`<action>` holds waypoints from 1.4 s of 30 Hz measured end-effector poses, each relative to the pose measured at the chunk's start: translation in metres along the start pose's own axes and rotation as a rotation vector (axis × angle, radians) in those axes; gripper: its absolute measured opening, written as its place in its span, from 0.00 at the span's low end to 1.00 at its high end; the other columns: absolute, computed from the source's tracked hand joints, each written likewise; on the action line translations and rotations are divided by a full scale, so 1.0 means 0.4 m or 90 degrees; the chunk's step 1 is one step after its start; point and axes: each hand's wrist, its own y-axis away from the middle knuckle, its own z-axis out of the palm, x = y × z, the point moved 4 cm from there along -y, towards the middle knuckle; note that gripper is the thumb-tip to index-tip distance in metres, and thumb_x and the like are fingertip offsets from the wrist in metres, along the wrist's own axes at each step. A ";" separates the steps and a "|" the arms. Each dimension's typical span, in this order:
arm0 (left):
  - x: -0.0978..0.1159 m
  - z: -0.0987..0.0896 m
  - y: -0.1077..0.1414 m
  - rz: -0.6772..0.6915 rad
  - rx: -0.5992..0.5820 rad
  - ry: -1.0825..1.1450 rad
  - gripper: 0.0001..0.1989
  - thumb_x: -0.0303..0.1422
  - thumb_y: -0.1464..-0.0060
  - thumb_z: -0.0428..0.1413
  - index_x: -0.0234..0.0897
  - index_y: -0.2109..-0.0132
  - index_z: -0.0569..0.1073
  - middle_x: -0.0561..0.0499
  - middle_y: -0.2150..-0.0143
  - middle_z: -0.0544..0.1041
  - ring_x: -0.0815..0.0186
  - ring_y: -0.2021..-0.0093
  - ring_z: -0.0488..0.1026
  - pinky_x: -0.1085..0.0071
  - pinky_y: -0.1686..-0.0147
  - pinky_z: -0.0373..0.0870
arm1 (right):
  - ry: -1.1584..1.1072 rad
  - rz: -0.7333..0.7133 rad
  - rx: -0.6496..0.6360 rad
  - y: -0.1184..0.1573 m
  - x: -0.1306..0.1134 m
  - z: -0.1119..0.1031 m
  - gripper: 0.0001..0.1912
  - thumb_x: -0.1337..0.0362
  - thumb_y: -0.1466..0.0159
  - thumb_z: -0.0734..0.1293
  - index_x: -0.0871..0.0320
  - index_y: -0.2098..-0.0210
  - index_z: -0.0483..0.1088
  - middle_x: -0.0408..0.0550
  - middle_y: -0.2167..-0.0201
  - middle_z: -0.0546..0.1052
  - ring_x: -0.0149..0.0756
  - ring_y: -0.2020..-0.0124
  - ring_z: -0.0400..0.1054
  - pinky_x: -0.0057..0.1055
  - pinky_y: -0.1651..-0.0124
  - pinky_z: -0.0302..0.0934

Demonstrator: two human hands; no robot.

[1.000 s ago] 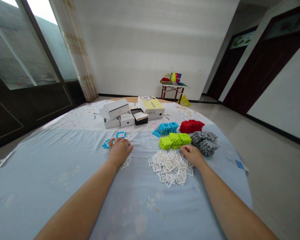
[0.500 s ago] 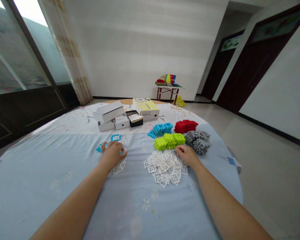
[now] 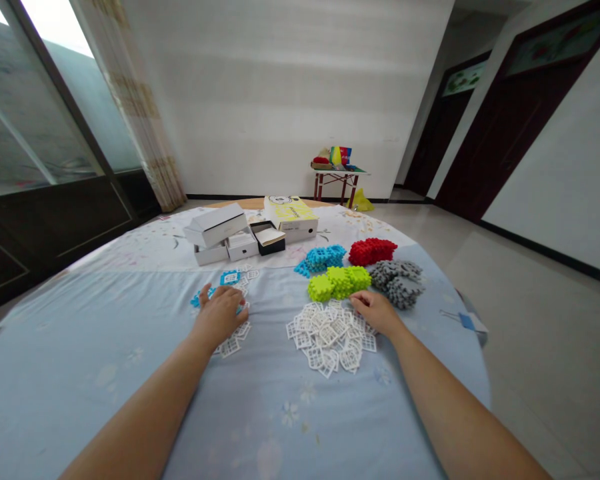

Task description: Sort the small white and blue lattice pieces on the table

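My left hand (image 3: 221, 312) rests with fingers apart and bent over a small group of blue plastic pieces (image 3: 230, 277) and white grid pieces (image 3: 229, 346). Blue shows on both sides of its fingers, and part of the group is hidden beneath the palm. To the right, a loose pile of flat white window-like grid pieces (image 3: 325, 333) lies on the cloth. At the pile's far right edge is my right hand (image 3: 375, 310), its fingers curled together beside the lime-green block stack (image 3: 339, 283). Whatever its fingertips may hold is hidden.
Behind the green stack are blue blocks (image 3: 325, 257) and red blocks (image 3: 373, 251), with grey blocks (image 3: 397, 283) at the right. White boxes (image 3: 215, 227), an open black box (image 3: 269, 240) and a yellow-white box (image 3: 291, 219) stand farther back on the cloth-covered table (image 3: 260, 407).
My left hand has shifted very slightly, its fingers still over the blue pieces. The right hand stays by the white pile. The view has moved a little.
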 end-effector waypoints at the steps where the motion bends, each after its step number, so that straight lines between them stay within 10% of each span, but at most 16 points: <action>1: 0.002 0.000 0.003 -0.002 -0.006 0.003 0.07 0.35 0.55 0.51 0.42 0.70 0.73 0.48 0.60 0.77 0.55 0.51 0.65 0.48 0.44 0.35 | -0.001 -0.001 -0.001 0.000 0.000 0.000 0.17 0.55 0.43 0.58 0.59 0.65 0.73 0.45 0.76 0.75 0.34 0.73 0.67 0.27 0.71 0.58; 11: 0.015 -0.005 -0.004 0.011 -0.030 0.114 0.18 0.40 0.47 0.45 0.39 0.55 0.72 0.46 0.55 0.75 0.59 0.54 0.69 0.61 0.51 0.57 | 0.001 -0.009 -0.017 -0.001 -0.003 -0.002 0.17 0.55 0.43 0.58 0.59 0.65 0.73 0.46 0.75 0.76 0.35 0.72 0.68 0.28 0.71 0.57; 19: 0.006 0.022 -0.002 0.005 -0.033 0.023 0.13 0.36 0.48 0.47 0.46 0.59 0.74 0.50 0.55 0.77 0.56 0.46 0.63 0.51 0.43 0.35 | -0.009 -0.020 -0.027 -0.001 -0.006 -0.002 0.17 0.55 0.43 0.58 0.59 0.66 0.72 0.46 0.73 0.76 0.35 0.71 0.68 0.28 0.70 0.58; 29: 0.033 0.010 0.006 0.057 -0.045 -0.036 0.11 0.34 0.51 0.50 0.43 0.64 0.76 0.48 0.61 0.78 0.54 0.49 0.65 0.48 0.43 0.30 | -0.005 -0.023 -0.025 0.002 -0.007 -0.003 0.16 0.56 0.43 0.59 0.59 0.66 0.72 0.46 0.73 0.76 0.35 0.72 0.68 0.28 0.69 0.57; 37: 0.049 -0.033 -0.003 0.018 0.024 -0.067 0.15 0.33 0.49 0.46 0.39 0.72 0.76 0.47 0.67 0.78 0.58 0.59 0.71 0.52 0.43 0.39 | -0.002 -0.014 -0.021 0.006 -0.012 -0.007 0.16 0.56 0.43 0.58 0.59 0.65 0.72 0.46 0.74 0.75 0.34 0.72 0.68 0.28 0.69 0.57; 42: 0.038 -0.060 -0.009 -0.126 0.007 0.177 0.16 0.39 0.49 0.46 0.37 0.66 0.76 0.47 0.64 0.79 0.57 0.59 0.72 0.59 0.51 0.59 | -0.005 -0.017 -0.025 0.006 -0.011 -0.006 0.17 0.56 0.43 0.58 0.59 0.65 0.72 0.46 0.75 0.75 0.34 0.72 0.67 0.28 0.70 0.57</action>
